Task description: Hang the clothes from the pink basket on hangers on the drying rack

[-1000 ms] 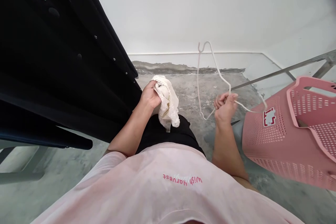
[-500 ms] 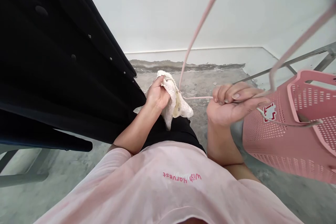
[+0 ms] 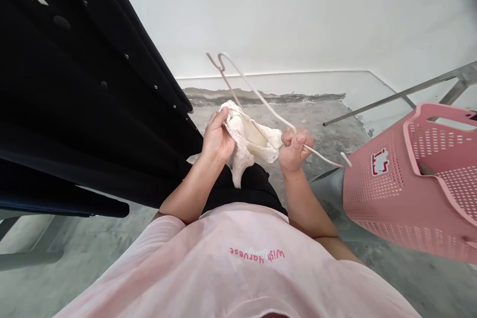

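One bare left hand (image 3: 219, 139) grasps a bunched cream lace-textured cloth (image 3: 243, 153); the right hand (image 3: 296, 150) clenches a thin, pale, wire-like hanger (image 3: 261, 98).

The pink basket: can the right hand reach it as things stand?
Probably yes: the pink basket is beside the right hand, with little but one end of the white hanger between them. The hand grips that hanger, so grasping may be awkward.

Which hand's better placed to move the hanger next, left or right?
Right, I'd judge. The right hand grips the hanger right at the edge of the cream cloth. The left hand is occupied holding the cloth's opposite side.
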A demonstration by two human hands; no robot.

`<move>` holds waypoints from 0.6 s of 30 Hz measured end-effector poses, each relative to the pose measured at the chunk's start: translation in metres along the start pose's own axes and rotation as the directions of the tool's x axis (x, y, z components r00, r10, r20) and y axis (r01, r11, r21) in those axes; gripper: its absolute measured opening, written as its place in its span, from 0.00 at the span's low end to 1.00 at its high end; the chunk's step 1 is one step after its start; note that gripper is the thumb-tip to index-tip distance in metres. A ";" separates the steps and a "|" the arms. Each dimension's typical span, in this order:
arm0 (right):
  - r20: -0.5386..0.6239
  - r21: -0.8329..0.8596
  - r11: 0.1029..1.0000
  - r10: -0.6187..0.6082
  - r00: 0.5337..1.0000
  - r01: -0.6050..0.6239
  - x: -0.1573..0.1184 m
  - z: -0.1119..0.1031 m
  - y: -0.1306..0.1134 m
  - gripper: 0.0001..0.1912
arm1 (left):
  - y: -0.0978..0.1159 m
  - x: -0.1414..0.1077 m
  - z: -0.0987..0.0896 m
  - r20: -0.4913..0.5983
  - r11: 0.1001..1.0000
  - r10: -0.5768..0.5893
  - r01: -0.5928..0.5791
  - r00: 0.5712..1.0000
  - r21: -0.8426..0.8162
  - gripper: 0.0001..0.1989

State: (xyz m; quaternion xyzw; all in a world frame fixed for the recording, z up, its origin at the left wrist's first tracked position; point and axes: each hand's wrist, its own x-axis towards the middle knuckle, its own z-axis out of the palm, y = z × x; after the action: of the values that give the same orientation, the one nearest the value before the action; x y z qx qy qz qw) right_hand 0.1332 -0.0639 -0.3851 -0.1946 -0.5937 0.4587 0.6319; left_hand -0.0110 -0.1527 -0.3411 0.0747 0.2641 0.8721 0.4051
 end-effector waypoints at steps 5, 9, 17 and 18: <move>-0.163 0.204 0.939 -0.248 0.955 0.278 0.004 0.017 -0.031 0.34 | -0.004 -0.010 0.007 0.032 1.000 0.000 0.000 0.999 0.011 0.07; -0.133 0.270 0.939 -0.182 0.974 0.212 -0.004 0.028 -0.037 0.33 | -0.008 -0.019 0.012 0.024 1.000 0.023 -0.024 0.999 0.012 0.07; 0.103 0.256 0.961 -0.134 0.986 0.104 -0.009 0.008 0.013 0.30 | 0.014 -0.003 -0.007 0.016 0.987 0.147 -0.148 0.989 0.056 0.05; 0.171 0.149 0.982 -0.142 0.975 0.116 -0.007 0.001 0.016 0.30 | 0.018 0.001 -0.011 0.014 0.982 0.179 -0.179 0.984 0.067 0.06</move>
State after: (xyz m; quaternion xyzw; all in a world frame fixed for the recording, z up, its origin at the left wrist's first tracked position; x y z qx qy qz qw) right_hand 0.1277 -0.0619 -0.4018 -0.0690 -0.6269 0.4723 0.6158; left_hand -0.0273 -0.1664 -0.3410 0.1155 0.2842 0.8952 0.3233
